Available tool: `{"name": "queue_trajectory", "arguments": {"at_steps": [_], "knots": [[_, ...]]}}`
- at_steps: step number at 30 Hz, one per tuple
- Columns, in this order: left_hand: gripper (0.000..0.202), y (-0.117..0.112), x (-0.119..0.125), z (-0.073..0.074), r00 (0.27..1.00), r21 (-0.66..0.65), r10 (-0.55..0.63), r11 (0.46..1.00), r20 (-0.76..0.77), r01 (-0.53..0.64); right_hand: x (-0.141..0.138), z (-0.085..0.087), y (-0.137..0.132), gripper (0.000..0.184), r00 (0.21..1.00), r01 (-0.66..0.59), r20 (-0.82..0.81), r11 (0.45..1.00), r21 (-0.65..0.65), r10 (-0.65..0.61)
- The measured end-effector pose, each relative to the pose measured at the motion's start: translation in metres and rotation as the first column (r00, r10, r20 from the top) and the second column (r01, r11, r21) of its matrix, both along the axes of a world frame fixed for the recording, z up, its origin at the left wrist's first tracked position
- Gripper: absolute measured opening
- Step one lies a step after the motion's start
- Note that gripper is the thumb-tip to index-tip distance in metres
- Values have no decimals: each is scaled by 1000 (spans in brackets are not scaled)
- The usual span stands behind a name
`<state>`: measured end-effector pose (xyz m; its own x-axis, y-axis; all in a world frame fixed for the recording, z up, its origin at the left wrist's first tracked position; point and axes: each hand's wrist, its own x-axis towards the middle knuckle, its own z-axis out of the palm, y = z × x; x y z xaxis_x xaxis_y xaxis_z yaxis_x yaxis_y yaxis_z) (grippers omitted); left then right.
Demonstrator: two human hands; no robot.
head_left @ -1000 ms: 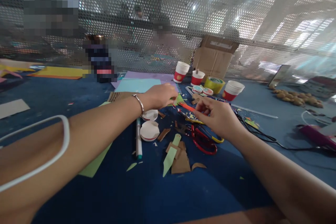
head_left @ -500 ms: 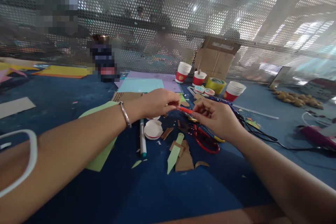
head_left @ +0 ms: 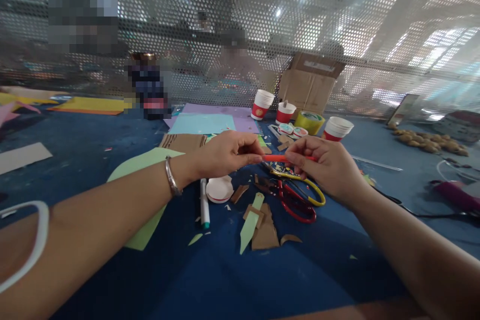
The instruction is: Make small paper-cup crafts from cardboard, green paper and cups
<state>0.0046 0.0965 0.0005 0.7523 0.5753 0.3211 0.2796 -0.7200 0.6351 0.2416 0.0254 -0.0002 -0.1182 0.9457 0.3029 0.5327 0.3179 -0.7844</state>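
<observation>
Between my hands, above the table, a slim orange pen-like stick (head_left: pixel 275 158) lies roughly level. My left hand (head_left: pixel 236 152) pinches its left end between thumb and fingers. My right hand (head_left: pixel 320 162) grips the other part, with a short end showing past the thumb. Below my right hand lie yellow-handled scissors (head_left: pixel 318 195) and red-handled scissors (head_left: pixel 294 210). A green paper knife shape (head_left: pixel 249 227) with a cardboard crosspiece rests on a cardboard scrap (head_left: pixel 267 235). Near my left wrist are a white marker (head_left: pixel 204 207) with a teal tip and a white paper disc (head_left: pixel 220 190).
Paper cups (head_left: pixel 262 105), yellow tape (head_left: pixel 309 121) and a cardboard box (head_left: pixel 307 85) stand at the back. Light green paper (head_left: pixel 138 232) lies under my left forearm. Blue paper (head_left: pixel 202 123) is farther back. A purple tool (head_left: pixel 455 196) with a cord sits at right.
My right hand has shifted right and a little up along the orange stick, so more of it shows. My left hand has moved slightly right. The yellow scissor handles are now more visible.
</observation>
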Motion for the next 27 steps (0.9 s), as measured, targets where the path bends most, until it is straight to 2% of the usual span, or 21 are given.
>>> {"name": "queue_trajectory", "arguments": {"at_steps": [4,8,11,14,21,27], "knots": [[16,0,3,0,999,135,20,991,-34,-15,0,-5,3,18,999,7,42,999,44,-9],[17,8,3,3,983,260,102,964,-154,-59,-2,-11,5,17,977,4,209,989,149,-35],[16,15,2,2,922,363,239,924,-306,-119,0,-11,8,17,949,73,286,976,203,-130],[14,19,-1,-3,858,398,314,906,-406,-143,3,-10,9,15,936,133,291,965,227,-197],[19,27,-5,-12,840,444,322,889,-437,-109,-2,-9,2,17,950,69,286,978,195,-124],[32,22,-1,-8,849,503,356,855,-392,-126,-1,-3,-1,16,959,96,238,968,231,-152]]}}
